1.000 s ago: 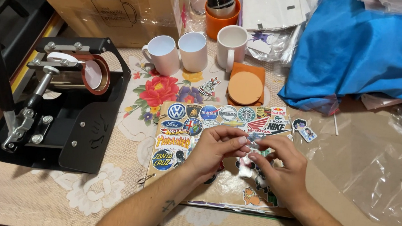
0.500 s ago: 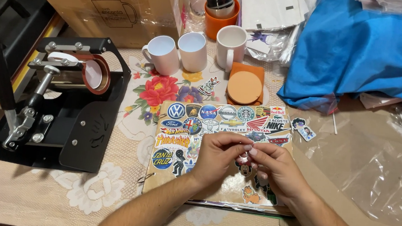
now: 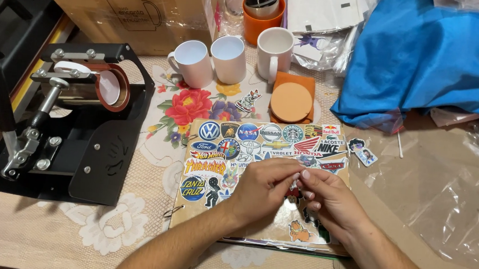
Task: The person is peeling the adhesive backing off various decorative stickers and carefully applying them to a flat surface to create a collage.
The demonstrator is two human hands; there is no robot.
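Where the flowered table [image 3: 38, 232] carries everything, largest first: blue cloth [image 3: 439, 53] heaped at the far right, black mug press [image 3: 75, 127] at the left. Between them, three white mugs [image 3: 228, 59] in a row beyond an orange coaster stack [image 3: 291, 101]. Nearer, a sticker sheet [image 3: 231, 168] lying flat, covered with colourful stickers. Over its middle, left hand [image 3: 261, 190] and right hand [image 3: 331, 201] meeting, fingers [image 3: 292, 175] narrowly pinched on something small and pale; cannot tell what it is. Two loose stickers [image 3: 362, 151] just beside the sheet's right edge.
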